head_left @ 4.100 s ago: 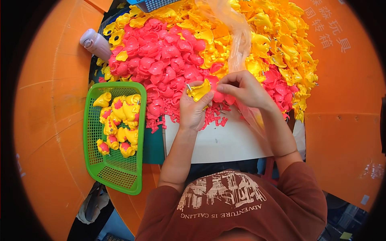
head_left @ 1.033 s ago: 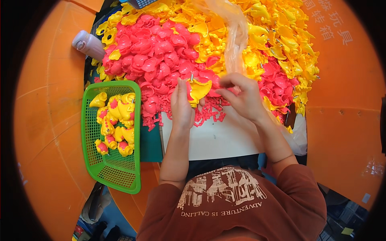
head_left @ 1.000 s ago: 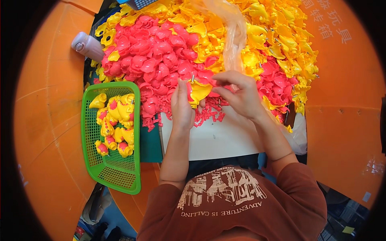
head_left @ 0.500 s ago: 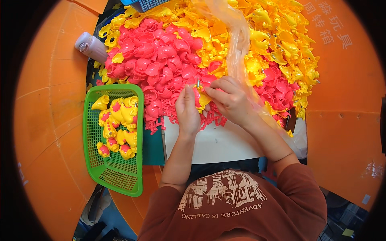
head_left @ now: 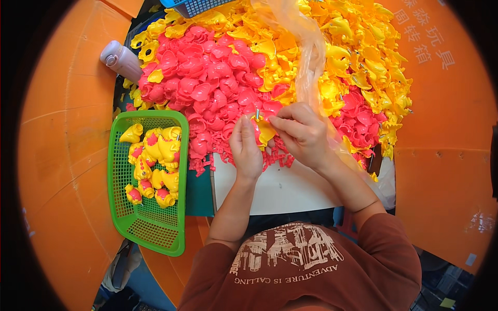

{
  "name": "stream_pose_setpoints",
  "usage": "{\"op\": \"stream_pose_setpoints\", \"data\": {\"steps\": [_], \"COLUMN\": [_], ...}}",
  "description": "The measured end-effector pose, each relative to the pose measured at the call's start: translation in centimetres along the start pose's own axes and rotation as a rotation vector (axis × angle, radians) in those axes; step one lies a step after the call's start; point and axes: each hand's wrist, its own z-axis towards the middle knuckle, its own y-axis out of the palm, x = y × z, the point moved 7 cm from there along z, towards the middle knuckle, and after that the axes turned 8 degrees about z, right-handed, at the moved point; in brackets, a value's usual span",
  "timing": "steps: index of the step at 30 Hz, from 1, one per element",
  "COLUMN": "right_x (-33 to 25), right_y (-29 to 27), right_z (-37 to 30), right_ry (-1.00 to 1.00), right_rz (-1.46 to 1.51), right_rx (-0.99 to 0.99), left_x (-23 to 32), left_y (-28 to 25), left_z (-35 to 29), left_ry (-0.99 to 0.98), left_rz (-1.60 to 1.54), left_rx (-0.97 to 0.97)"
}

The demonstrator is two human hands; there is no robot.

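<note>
Between my hands, just above the near edge of the pile, is a yellow plastic toy shell (head_left: 266, 133) with pink on its left side and a small metal pin standing up at its top. My left hand (head_left: 247, 153) is closed on the shell from the left, thumb upward. On the other side, my right hand (head_left: 305, 132) is closed in a pinch at the shell's upper right edge. Whatever sits between those fingertips is too small or hidden to make out. Pink curved shells (head_left: 207, 78) lie heaped right behind both hands.
Yellow shells (head_left: 371, 57) are heaped at the back and right, with a crumpled clear plastic bag (head_left: 311, 62) across them. At left stands a green basket (head_left: 179, 223) holding several yellow-and-pink toy bodies (head_left: 161, 147). A pale bottle (head_left: 120, 59), blue basket (head_left: 199, 6) and orange panels (head_left: 446, 114) surround the heap.
My right fingertips have shifted slightly at the shell's edge, and more of its yellow surface shows. The left hand keeps its grip. The whole view has shifted a little.
</note>
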Motion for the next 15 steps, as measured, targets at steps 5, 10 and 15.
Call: {"op": "stream_pose_setpoints", "data": {"steps": [5, 10, 15], "right_x": [-0.4, 1.9, 5.7], "right_y": [0.9, 1.6, 4.1], "right_z": [0.4, 0.5, 0.4], "right_ry": [-0.047, 0.099, 0.44], "right_rz": [-0.156, 0.146, 0.403], "right_rx": [-0.074, -0.12, -0.249], "left_x": [0.0, -0.1, -0.8], "left_y": [0.1, -0.8, -1.4], "left_z": [-0.1, 0.1, 0.8], "left_ry": [0.013, -0.03, -0.111], "left_rz": [-0.034, -0.052, -0.145], "left_rx": [-0.006, 0.027, 0.078]}}
